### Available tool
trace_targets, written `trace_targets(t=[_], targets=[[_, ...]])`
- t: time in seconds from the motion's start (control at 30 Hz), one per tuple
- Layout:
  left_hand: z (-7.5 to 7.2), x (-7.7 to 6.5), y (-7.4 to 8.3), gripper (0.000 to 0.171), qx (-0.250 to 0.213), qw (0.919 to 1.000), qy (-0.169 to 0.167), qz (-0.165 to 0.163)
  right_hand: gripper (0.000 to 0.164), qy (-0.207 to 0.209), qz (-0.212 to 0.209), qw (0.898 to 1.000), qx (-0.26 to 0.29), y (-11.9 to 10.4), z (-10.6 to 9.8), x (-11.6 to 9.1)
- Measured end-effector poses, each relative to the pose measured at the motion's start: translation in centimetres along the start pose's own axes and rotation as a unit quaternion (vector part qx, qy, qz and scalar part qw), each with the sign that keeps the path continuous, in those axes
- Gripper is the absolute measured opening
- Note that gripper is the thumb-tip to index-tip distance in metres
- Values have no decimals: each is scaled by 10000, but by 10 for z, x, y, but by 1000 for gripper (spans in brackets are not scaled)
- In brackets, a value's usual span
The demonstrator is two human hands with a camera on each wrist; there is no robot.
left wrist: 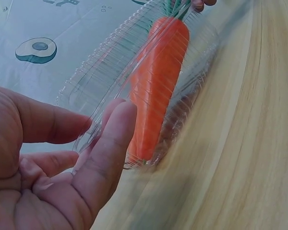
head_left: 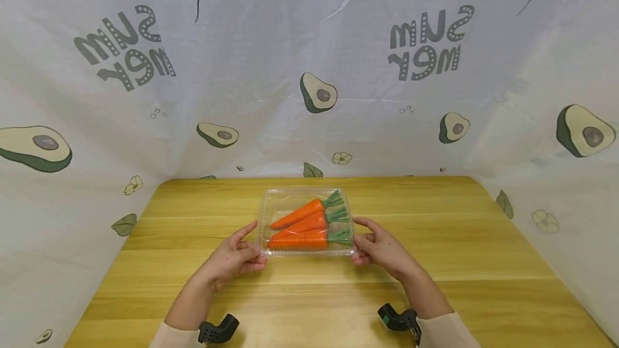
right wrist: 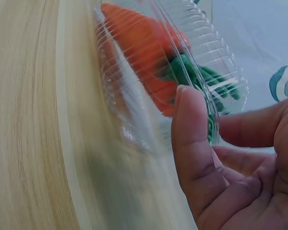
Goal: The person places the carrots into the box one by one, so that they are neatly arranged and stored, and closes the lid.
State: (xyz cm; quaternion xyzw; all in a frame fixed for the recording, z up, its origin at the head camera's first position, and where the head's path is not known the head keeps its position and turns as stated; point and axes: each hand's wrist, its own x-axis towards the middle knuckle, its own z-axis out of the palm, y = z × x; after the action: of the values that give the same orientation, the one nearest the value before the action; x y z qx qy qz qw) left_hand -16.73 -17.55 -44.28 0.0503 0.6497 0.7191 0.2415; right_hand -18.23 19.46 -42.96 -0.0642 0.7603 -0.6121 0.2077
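A clear plastic clamshell box (head_left: 290, 193) with ribbed walls is between both hands, close over the wooden table. Inside lie three orange carrots (head_left: 309, 223) with green tops, their leafy ends toward the right. At the box's left end, my left hand (head_left: 234, 256) pinches the rim between thumb and fingers. My right hand (head_left: 384, 250) grips the opposite rim the same way, beside the green tops. In the left wrist view, one carrot (left wrist: 156, 81) shows through the ribbed side. The right wrist view has green leaves (right wrist: 192, 72) pressed near the wall behind the fingers.
The yellowish wooden table (head_left: 193, 197) spreads out around the box. A pale curtain (head_left: 271, 138) printed with avocados, leaves and lettering hangs behind it and along both sides. Black cameras (head_left: 220, 329) are strapped at the wrists.
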Motion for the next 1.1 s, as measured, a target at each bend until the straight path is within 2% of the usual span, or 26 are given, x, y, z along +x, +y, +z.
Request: trace_targets(t=[0.37,0.6,0.97,1.1], targets=[[1,2,2,71,36,9996,253,-154,84,-788,37,9967,215,3,-8,-4],[2,2,3,60,72,9993,285,-216,86,-750,211,9953,581,8,-9,-2],[1,1,-1,50,-107,9992,379,-119,52,-898,72,9923,849,11,-7,0],[0,2,-1,48,-132,9991,383,-114,44,-930,45,9921,838,11,-7,0]])
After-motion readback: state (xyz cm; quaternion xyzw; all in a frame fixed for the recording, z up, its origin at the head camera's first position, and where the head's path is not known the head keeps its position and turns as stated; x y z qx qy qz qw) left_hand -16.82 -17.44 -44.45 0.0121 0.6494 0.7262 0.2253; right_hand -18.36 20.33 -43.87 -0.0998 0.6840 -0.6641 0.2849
